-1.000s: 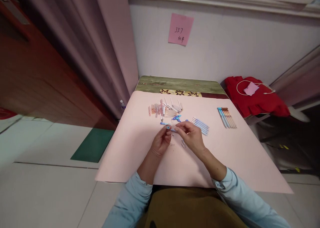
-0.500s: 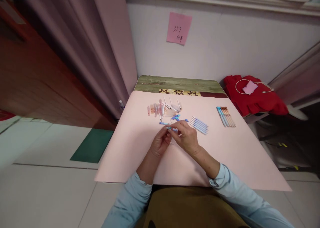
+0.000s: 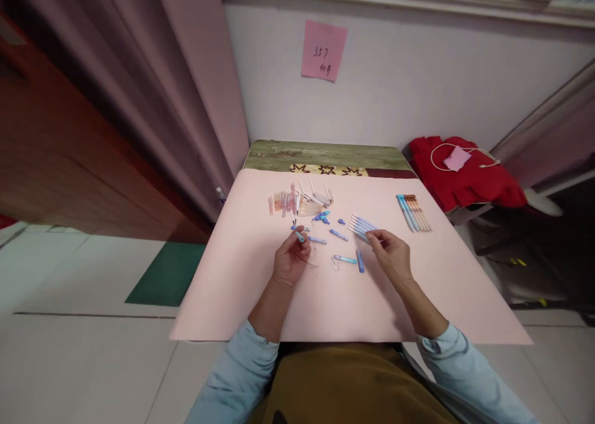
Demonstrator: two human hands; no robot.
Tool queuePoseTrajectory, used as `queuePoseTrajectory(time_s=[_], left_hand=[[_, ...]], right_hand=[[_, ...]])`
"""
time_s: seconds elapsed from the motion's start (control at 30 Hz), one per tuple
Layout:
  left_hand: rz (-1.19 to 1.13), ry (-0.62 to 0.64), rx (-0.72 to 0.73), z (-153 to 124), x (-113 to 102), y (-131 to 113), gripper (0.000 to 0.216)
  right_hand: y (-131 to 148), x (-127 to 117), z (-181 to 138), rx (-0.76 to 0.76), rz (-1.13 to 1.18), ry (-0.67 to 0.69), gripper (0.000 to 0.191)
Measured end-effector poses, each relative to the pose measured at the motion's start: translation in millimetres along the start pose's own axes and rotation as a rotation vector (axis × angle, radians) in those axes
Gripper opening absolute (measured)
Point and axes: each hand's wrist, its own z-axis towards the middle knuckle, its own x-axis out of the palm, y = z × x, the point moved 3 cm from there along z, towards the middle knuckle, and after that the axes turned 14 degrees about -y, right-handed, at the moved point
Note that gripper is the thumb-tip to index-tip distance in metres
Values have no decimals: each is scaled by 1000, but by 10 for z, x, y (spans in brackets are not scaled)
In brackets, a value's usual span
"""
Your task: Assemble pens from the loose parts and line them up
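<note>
My left hand (image 3: 290, 261) pinches a short blue pen part (image 3: 300, 236), its round open end facing me. My right hand (image 3: 392, 255) is closed at the near edge of a row of light-blue pen barrels (image 3: 362, 224), thumb and fingertips on the nearest barrel. Between the hands lie a blue pen piece (image 3: 338, 234), a paler blue piece (image 3: 317, 240), a blue-and-turquoise piece (image 3: 345, 259) and a dark-blue piece (image 3: 360, 261). Beyond them sit small blue caps (image 3: 321, 216). Tiny clear bits (image 3: 334, 264) lie near the turquoise piece.
White refills (image 3: 304, 191) and pinkish clear tubes (image 3: 283, 201) lie at the back left of the pink-covered table (image 3: 242, 275). At the right is a row of brown and blue pens (image 3: 413, 213). A red cloth (image 3: 474, 179) with a white cable lies beyond the table's right edge.
My hands have parted. My right hand has moved right to the row of light-blue barrels, while the left keeps the blue pen part. Pieces between them have come into view.
</note>
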Motion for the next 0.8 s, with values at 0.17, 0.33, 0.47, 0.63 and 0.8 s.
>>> queuePoseTrajectory(time_s=[0.17, 0.33, 0.47, 0.63, 0.8], left_hand=[[-9, -29, 42, -1, 40, -39, 21], [-49, -18, 73, 32, 167, 12, 22], [-42, -24, 87, 61, 164, 151, 24], [3, -1, 117, 43, 73, 195, 25], [17, 13, 169, 39, 61, 122, 28]], right_hand=[[-229, -73, -24, -7, -62, -76, 36], [-293, -57, 37, -133, -247, -88, 25], [-275, 35, -14, -272, -380, -50, 22], [-344, 99, -71, -382, -458, -90, 23], [-438, 122, -66, -421, -467, -115, 21]])
